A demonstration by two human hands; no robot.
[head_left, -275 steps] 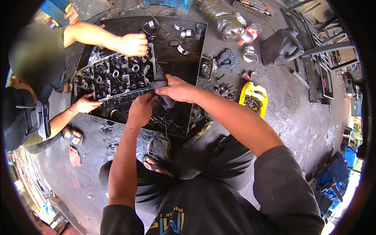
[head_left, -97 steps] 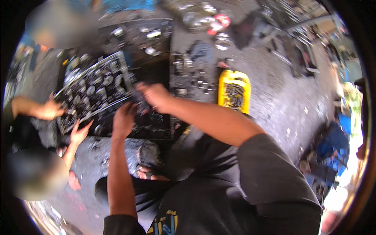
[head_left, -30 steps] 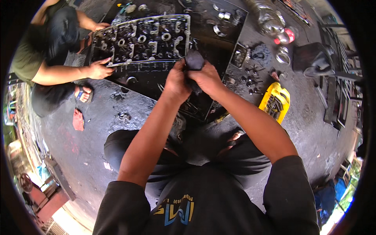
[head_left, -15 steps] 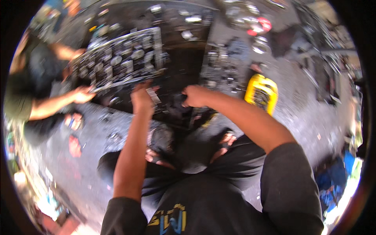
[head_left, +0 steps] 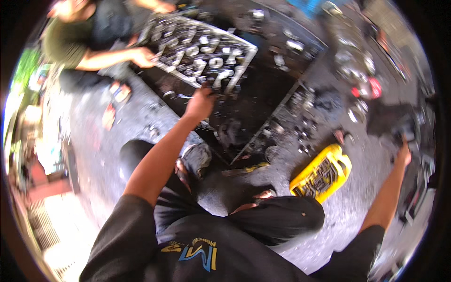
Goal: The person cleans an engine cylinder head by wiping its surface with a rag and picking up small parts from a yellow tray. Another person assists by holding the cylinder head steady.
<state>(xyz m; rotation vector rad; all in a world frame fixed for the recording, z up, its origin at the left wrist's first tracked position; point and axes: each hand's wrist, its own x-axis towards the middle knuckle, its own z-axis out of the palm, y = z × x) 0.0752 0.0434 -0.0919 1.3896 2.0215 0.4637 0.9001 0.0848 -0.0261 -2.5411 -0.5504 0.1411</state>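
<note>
Since half a second ago the right hand (head_left: 403, 152) has swung far out to the person's right, away from the black tray (head_left: 263, 110), reaching toward dark gear on the floor; motion blur hides whether its fingers are apart or closed. Left hand (head_left: 201, 102) sits at the near edge of the cylinder head (head_left: 199, 49), fingers curled, grip unclear. One cylinder head, tilted in the tray's far-left corner, steadied by a co-worker's hand (head_left: 143, 56). One yellow jug (head_left: 322, 175) lies flat on the floor beside the tray's near-right edge. Loose small parts: too blurred to count.
</note>
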